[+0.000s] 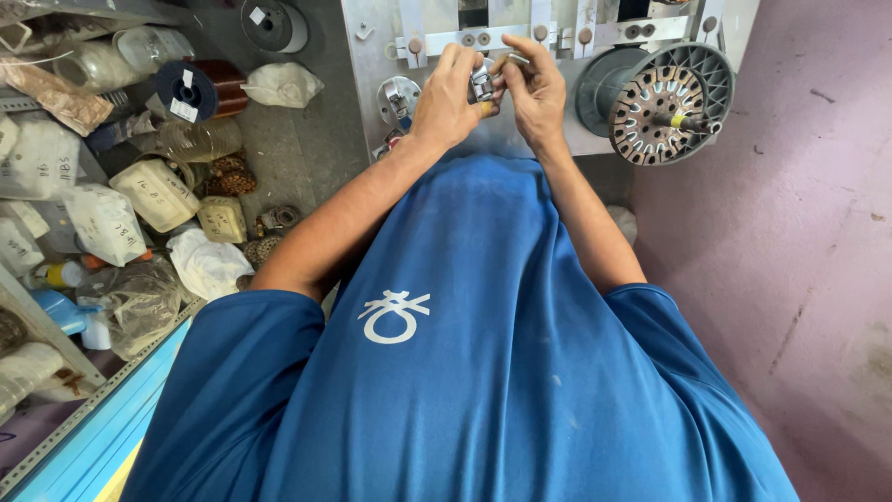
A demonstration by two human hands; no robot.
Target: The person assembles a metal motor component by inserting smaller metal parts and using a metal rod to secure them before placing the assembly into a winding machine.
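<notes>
Head view: I see my left hand point(448, 102) and right hand point(537, 88) raised together, both pinching a small silvery metal part point(482, 84) held between their fingertips. Just right of the right hand sits a grey slotted stator wheel point(664, 102). Copper wire spool point(200, 88) lies well left.

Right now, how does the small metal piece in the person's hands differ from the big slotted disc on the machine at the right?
The small metal piece is shiny and compact, pinched between the left hand and right hand. The slotted disc is far larger, dull brown-grey, ringed with radial slots, and sits mounted on a shaft, untouched by either hand. Both look metallic and sit close to the grey machine panel.
</notes>
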